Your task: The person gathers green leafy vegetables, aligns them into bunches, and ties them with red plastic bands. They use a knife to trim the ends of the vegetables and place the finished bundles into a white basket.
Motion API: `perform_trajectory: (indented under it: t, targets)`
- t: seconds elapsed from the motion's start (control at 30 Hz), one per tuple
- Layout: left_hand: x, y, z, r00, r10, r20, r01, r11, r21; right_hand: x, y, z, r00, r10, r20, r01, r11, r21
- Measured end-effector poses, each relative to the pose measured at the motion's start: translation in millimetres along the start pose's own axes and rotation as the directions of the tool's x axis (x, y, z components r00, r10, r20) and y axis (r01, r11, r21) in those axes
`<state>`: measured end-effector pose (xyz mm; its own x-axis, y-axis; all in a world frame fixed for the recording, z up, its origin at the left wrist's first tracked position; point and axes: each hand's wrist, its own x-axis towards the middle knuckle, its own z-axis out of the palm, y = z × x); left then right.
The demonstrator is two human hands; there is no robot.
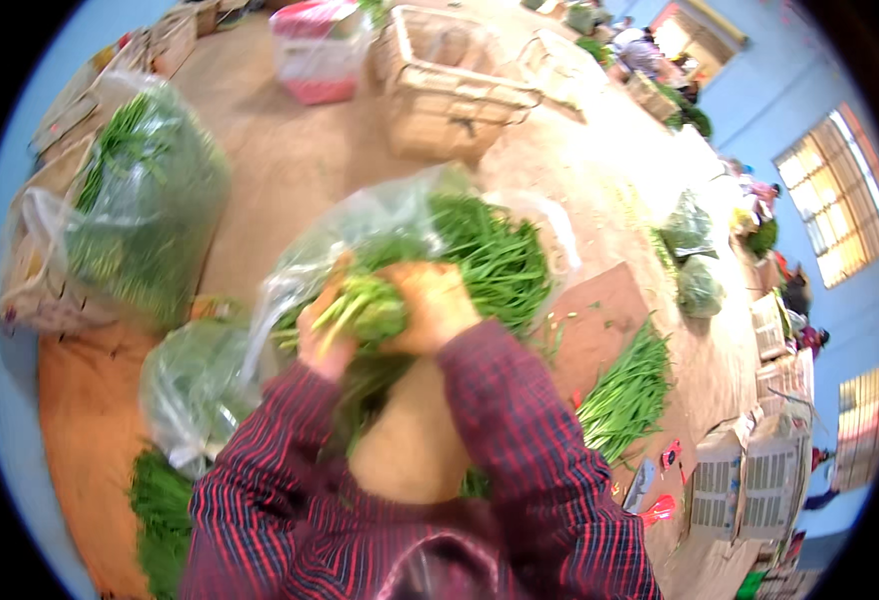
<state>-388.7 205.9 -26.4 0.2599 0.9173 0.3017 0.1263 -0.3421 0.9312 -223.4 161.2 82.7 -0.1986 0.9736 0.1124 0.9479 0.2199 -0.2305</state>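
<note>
Both my hands hold a bunch of leafy greens with pale stems (361, 311) in front of my chest. My left hand (325, 330) grips its left side; my right hand (432, 304) closes around its right side. Just beyond them lies a clear plastic bag (357, 217), and long green leafy stalks (492, 259) rest at its right part. More cut green stalks (627, 390) lie in a pile right of my right forearm, beside a brown board (597, 311). The bunch and motion blur hide some of my fingers.
A large filled plastic bag (147, 217) stands at left, with a smaller bag (199, 382) nearer. Ahead are a plastic crate (447, 97) and a red-and-white tub (318, 56). A knife (640, 484) and red-handled tool (670, 454) lie at right. People work along the far wall.
</note>
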Motion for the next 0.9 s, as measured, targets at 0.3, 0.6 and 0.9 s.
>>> perform_trajectory:
  t: [0.3,0.6,0.9]
  targets:
    - [0.1,42.9,-4.4,0.994,0.018,0.104,-0.038,0.981,0.189,6.7,4.6,6.5,0.994,-0.003,0.108,-0.006,0.997,0.080]
    - [-25.2,11.5,-14.7,0.993,0.110,0.037,-0.116,0.955,0.273,2.4,19.6,26.8,0.966,0.158,-0.203,-0.068,0.918,0.390]
    - [-56.9,-40.7,-29.8,0.979,-0.203,0.035,0.176,0.910,0.375,-3.6,45.4,31.0,0.930,0.357,-0.086,-0.016,0.274,0.962]
